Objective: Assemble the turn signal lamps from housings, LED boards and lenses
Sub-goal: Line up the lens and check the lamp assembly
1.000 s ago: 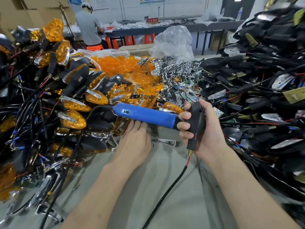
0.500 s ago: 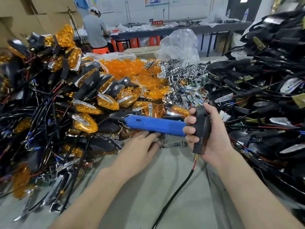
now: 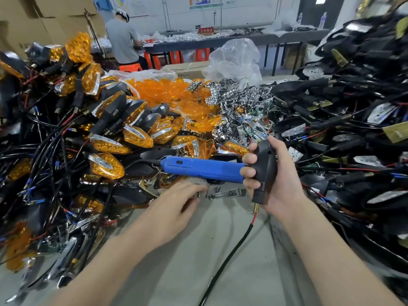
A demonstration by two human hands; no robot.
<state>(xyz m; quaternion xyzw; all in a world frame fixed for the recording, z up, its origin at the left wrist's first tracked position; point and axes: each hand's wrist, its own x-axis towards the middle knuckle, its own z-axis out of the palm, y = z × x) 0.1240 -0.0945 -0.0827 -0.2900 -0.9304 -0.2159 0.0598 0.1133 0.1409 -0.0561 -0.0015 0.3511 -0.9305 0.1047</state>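
Grey worktop (image 3: pixel 187 261) ahead, parts heaped on both sides. Our right hand (image 3: pixel 282 188) has its grip wrapped round a black housing (image 3: pixel 265 164), held just above the worktop, with a blue tool (image 3: pixel 203 167) jutting left from it. Our left hand (image 3: pixel 170 215) sits low, grip spread loose, fingertips blurred beside a chrome strip (image 3: pixel 225 193).

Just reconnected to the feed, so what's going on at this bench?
The person's right hand grips a black part at the end of a blue corded tool, held above the table. The left hand lies under it among small metal parts; blur hides whether it holds one. Amber-lensed lamps are piled left, black housings right.
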